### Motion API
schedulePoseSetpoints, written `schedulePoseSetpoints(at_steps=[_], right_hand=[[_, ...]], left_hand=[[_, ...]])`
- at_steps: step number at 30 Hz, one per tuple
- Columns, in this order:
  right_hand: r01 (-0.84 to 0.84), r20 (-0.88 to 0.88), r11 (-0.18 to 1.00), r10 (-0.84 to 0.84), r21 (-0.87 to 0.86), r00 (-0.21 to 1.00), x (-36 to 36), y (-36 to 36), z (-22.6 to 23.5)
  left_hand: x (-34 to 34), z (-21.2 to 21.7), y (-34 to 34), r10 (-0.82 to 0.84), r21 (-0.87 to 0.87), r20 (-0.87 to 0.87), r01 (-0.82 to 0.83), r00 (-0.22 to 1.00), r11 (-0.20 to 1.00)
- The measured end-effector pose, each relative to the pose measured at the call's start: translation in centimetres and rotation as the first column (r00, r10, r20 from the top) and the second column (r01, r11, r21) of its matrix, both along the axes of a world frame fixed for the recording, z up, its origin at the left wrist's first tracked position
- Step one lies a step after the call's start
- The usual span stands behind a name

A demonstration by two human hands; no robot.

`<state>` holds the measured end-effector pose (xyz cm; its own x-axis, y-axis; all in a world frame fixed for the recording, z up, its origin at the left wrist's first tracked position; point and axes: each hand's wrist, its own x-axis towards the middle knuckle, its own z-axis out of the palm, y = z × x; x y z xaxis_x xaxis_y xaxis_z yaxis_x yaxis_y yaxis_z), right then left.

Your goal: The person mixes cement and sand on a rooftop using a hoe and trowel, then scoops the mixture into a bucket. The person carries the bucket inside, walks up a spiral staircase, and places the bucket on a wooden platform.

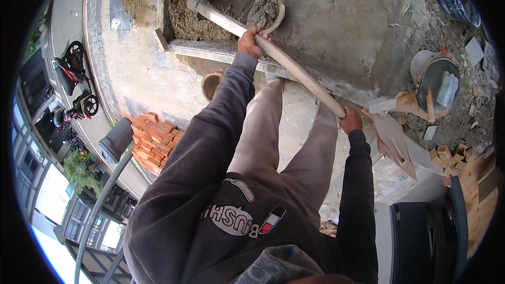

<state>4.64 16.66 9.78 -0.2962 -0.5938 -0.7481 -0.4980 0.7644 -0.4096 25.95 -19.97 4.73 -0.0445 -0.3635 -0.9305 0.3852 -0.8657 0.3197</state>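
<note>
The item in use is a long-handled hoe (297,69), lying in front of the body and gripped by both hands. Its long axis runs obliquely, head end at far left and butt end at near right. The left hand (250,42) is nearer the head; the right hand (351,120) is at the butt. Both hands are wrapped around the shaft, well apart from each other. The head lies beyond the left hand, on the side away from the body.

The shaft is pale, smooth wood, slightly curved and thicker at the head end. The metal blade (231,1) is dark and partly hidden by the shaft; whether it touches the bucket (281,11) beside it cannot be determined. Grey wet mortar (264,9) sits at that bucket's mouth.

Coarse mix (181,23) surrounds the head, bounded on the near side by a mortar-stained board (205,50). A second bucket (205,81) stands on the near side of the board. At right, a larger bucket (420,68) stands amid rubble (463,126). Further out at left are stacked red bricks (155,139) and a parked motorcycle (73,68).
</note>
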Motion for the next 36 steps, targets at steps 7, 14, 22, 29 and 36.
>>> schedulePoseSetpoints(at_steps=[7, 14, 22, 29, 36], right_hand=[[-0.018, -0.061, 0.998, 0.014, -0.066, 0.998, 0.1, 2.6, 1.2], [0.074, -0.022, 0.995, -0.075, -0.072, 0.997, 0.1, 6.7, 7.7], [0.344, 0.014, 0.939, -0.344, -0.011, 0.939, 1.7, 13.0, 16.7], [0.527, 0.056, 0.849, -0.529, 0.039, 0.847, 1.0, 11.6, 19.7], [0.185, -0.111, 0.982, -0.179, 0.047, 0.978, -6.4, 4.4, 17.4]], left_hand=[[0.1, 1.7, 2.7, 0.059, 0.013, -0.020, -0.059, 0.998, 0.998], [-4.4, 8.7, 6.4, -0.034, -0.051, -0.067, 0.031, 0.997, 0.998], [-12.7, 8.2, 11.7, -0.289, -0.102, -0.123, 0.277, 0.949, 0.955], [-18.2, 4.3, 16.6, -0.613, -0.095, -0.037, 0.608, 0.789, 0.788], [-7.3, 4.4, 16.2, -0.621, -0.100, -0.086, 0.614, 0.779, 0.783]])
